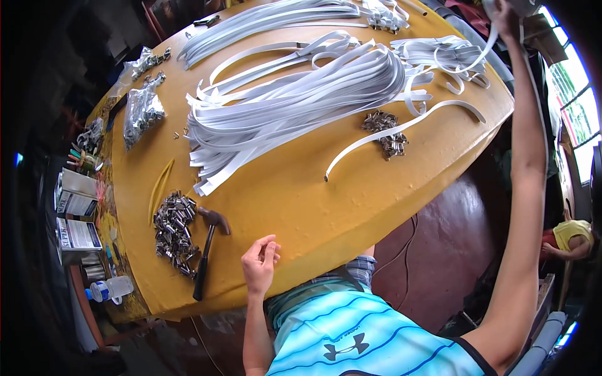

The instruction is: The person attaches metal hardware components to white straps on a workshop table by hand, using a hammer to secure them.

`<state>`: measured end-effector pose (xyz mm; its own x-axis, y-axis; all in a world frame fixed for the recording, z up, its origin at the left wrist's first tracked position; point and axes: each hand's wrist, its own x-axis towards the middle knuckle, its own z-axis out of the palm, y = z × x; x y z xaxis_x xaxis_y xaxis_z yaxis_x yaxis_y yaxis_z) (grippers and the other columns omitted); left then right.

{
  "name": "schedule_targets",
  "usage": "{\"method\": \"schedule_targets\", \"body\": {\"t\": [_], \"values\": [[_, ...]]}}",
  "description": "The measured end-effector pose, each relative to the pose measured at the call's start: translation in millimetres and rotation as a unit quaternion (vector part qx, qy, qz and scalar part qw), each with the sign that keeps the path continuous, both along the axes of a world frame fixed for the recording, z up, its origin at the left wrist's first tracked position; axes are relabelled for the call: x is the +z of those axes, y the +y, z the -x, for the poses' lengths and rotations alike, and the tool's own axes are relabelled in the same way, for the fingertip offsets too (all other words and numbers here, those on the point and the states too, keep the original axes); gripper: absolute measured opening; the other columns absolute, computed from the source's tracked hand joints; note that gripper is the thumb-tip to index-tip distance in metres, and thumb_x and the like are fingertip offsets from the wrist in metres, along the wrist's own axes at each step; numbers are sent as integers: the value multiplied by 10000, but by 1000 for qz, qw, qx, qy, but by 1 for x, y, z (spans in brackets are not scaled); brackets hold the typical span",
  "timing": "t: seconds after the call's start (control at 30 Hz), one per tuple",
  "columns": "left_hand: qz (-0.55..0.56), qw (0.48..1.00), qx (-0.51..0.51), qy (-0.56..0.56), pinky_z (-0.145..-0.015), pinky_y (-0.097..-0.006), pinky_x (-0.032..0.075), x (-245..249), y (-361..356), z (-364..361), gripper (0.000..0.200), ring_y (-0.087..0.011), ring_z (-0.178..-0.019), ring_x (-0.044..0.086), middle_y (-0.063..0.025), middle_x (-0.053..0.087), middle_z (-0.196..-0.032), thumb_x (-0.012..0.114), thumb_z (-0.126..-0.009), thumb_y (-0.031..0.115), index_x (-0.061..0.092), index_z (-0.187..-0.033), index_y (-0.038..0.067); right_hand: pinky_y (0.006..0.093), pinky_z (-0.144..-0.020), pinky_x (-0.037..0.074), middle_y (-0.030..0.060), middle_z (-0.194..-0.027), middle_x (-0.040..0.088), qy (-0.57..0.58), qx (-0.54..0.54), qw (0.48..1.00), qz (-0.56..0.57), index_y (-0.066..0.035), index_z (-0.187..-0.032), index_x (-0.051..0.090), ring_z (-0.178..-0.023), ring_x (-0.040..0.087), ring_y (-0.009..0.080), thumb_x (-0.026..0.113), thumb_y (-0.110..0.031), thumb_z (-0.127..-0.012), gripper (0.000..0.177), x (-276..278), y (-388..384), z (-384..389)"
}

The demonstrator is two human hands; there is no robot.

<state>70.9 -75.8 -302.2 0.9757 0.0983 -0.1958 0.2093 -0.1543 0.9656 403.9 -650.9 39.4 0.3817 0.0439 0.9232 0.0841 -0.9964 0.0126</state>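
My right hand (506, 20) is raised at the far upper right, closed on a white strap (491, 41) that hangs down toward the table's corner. Near the front edge, my left hand (261, 258) hovers with fingers curled; whether it holds something small I cannot make out. A hammer (211, 241) lies left of it, beside a pile of metal clips (175, 232). A large bundle of white straps (295, 100) covers the middle of the yellow table (276, 200). One single strap (401, 130) curves across a smaller pile of metal pieces (394, 145).
Bags of metal parts (143, 116) lie at the left. Boxes (78, 235) and a plastic bottle (113, 289) stand along the left edge. More straps (269, 22) lie at the back. A person in yellow (573, 238) is at the far right.
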Motion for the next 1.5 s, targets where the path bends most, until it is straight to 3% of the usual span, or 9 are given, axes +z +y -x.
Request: {"method": "schedule_targets", "body": {"t": [0.07, 0.1, 0.33, 0.9, 1.13, 1.27, 1.33, 1.4, 1.5], "values": [[-18, 1000, 0, -6, -589, -203, 492, -1, 0, -1, 201, -75, -665, 613, -71, 700, -859, 592, -1003, 92, 669, -1129, -44, 294, -571, 428, 30, -733, 528, 58, 121, 985, -111, -44, -736, 553, -654, 516, 107, 583, -47, -903, 170, -45, 13, -21], [-19, 1000, 1, -7, -589, -203, 492, -1, 0, 0, 201, -75, -665, 613, -71, 700, -859, 592, -1003, 92, 669, -1129, -44, 396, -786, 538, 172, -964, 704, 52, 32, 982, 180, -70, -1084, 661, -928, 693, 339, 552, -197, -963, 207, -75, -101, -100], [-32, 998, 0, -48, -596, -206, 505, -4, 3, 6, 178, -76, -662, 620, -73, 700, -843, 592, -992, 55, 678, -1109, -50, 452, -879, 496, 219, -998, 664, 311, 94, 946, 3, -4, -1006, 642, -957, 645, 395, 493, -96, -947, 184, -285, 17, -54], [-74, 994, 1, -84, -575, -244, 510, 3, 3, -1, 147, -115, -655, 654, -85, 704, -814, 626, -960, 53, 698, -1065, -20, 245, -710, 499, 55, -916, 727, 326, 282, 868, -245, -28, -1106, 717, -789, 627, 102, 638, -117, -966, 184, -255, 164, 102], [-201, 960, 119, -155, -641, -314, 552, 48, 79, -22, 150, -198, -735, 712, -144, 724, -878, 623, -941, 47, 695, -1054, -22, 260, -658, 480, 67, -851, 688, 532, 457, 650, -293, -15, -896, 703, -707, 612, 130, 651, 148, -728, 240, -270, 283, 229], [-367, 897, 173, -173, -672, -333, 533, 43, 137, -33, 129, -237, -736, 686, -150, 707, -881, 640, -926, 54, 704, -1016, -13, 355, -785, 511, 151, -1160, 673, 507, 849, 74, -128, -36, -1067, 722, -909, 639, 274, 635, -126, -975, 155, -228, 331, 279], [-356, 905, 163, -165, -657, -329, 520, 41, 146, -35, 125, -223, -711, 663, -138, 695, -874, 644, -929, 54, 705, -1016, -12, 364, -774, 465, 153, -1180, 626, 438, 886, -68, -136, 28, -1061, 678, -825, 566, 264, 585, -82, -1002, 156, -226, 351, 326], [-320, 924, 142, -152, -643, -266, 514, 42, 141, -38, 137, -123, -728, 662, -79, 698, -856, 625, -955, 56, 709, -1028, -24, 396, -522, 393, 159, -590, 495, 451, 855, -72, -247, -11, -708, 553, -514, 471, 306, 699, -224, -927, 338, -198, 371, 332], [-322, 928, 107, -154, -644, -230, 500, 48, 127, -50, 163, -83, -725, 633, -74, 703, -857, 623, -963, 63, 701, -1077, -24, 333, -673, 470, 112, -1008, 635, 432, 879, 91, -182, 12, -942, 683, -771, 594, 219, 599, -93, -994, 144, -193, 359, 325]]}}
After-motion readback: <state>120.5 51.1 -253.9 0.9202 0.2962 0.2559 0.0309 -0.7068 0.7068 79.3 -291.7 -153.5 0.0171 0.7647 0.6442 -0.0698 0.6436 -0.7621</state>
